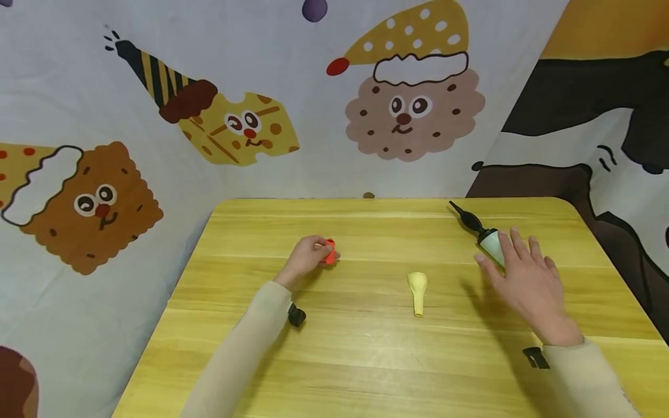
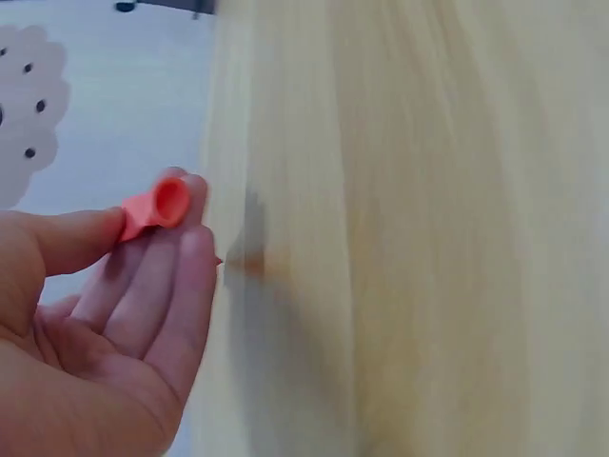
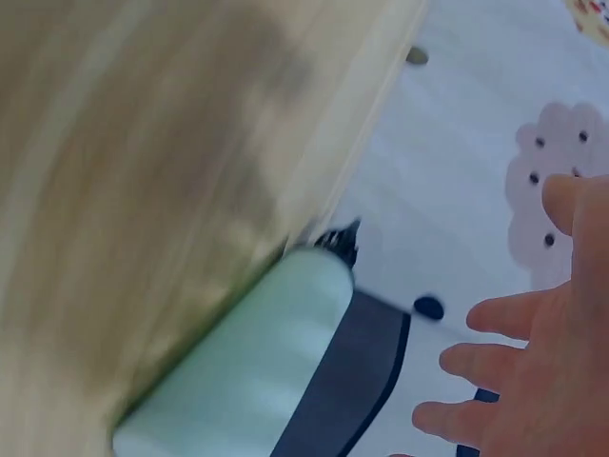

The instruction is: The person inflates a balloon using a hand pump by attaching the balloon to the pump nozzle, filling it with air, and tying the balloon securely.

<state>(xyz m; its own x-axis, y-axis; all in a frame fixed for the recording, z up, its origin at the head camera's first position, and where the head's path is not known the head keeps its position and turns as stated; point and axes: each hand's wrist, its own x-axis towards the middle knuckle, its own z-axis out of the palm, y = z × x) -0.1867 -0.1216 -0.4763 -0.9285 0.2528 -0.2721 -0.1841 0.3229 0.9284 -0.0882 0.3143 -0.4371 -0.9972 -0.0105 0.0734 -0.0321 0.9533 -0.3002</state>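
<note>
Between thumb and fingers, my left hand [image 1: 308, 257] pinches a red-orange deflated balloon [image 1: 330, 252]. In the left wrist view the balloon's [image 2: 157, 208] round open neck faces the camera. My right hand [image 1: 534, 285], fingers spread and extended, hovers over a hand balloon pump [image 1: 491, 244] with a pale green barrel and a black pointed nozzle. The right wrist view shows the pump's barrel [image 3: 247, 362] lying on the table, apart from the fingers [image 3: 504, 314]. A yellow deflated balloon [image 1: 417, 293] lies flat on the table between the two hands.
The wood-grain table [image 1: 366, 360] has rounded far corners and ends at a cloth backdrop [image 1: 313, 168] printed with cartoon biscuits and cheese. Black wrist mounts [image 1: 296, 316] show near both sleeves.
</note>
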